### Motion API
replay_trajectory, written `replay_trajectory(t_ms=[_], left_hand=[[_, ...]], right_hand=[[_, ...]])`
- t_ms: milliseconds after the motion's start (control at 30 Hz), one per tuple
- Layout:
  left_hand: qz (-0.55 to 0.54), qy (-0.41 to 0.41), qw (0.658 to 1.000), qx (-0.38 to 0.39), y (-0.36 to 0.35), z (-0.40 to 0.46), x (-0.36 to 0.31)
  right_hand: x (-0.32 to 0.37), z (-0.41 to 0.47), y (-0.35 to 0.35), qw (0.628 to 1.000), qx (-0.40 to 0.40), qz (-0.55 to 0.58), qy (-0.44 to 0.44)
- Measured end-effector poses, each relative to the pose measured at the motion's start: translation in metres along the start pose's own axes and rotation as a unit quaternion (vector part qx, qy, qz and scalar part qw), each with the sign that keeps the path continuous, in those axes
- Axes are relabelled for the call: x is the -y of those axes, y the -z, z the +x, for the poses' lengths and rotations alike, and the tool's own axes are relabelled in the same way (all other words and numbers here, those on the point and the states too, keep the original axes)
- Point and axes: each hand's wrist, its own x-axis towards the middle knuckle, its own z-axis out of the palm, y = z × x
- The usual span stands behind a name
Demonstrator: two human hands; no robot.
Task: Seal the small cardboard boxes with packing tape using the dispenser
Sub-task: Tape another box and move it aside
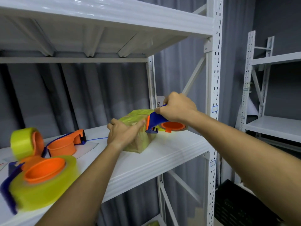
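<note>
We find the right hand (177, 109) closed in a full fist around the blue plastic handle of the tape dispenser (160, 122), whose orange core lies flat, just off the box's right face. The dispenser's blade end touches the upper right edge of the small cardboard box (138, 128), already wrapped in yellowish tape, which stands on the white metal shelf (162, 154) near the right upright. The left hand (122, 133) lies over the box's near-left top, fingers extended and pressing down; it holds nothing by pinching.

We judge the decisive relation to be this: the box lies left of the gripping hand and slightly nearer us, so the tape run would travel leftward across the top, toward the bracing left hand.

Further left on the shelf rest two loaded yellow-tape dispensers (42, 181) (26, 142) and one empty orange dispenser (65, 142).
</note>
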Motion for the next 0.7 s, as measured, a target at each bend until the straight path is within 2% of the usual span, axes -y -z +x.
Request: replay_trajectory(t_ms=[300, 467, 700], left_hand=[[-0.017, -0.061, 0.997, -0.05, 0.019, -0.026, 0.004], [-0.041, -0.077, 0.995, -0.057, 0.04, -0.06, 0.0], [-0.023, -0.098, 0.988, -0.12, 0.056, -0.133, -0.014]], right_hand=[[0.007, -0.032, 0.009, 0.999, -0.032, 0.007, -0.037], [0.014, -0.054, 0.029, 0.999, -0.04, 0.011, -0.021], [0.008, -0.103, 0.071, 0.998, -0.034, 0.035, 0.035]])
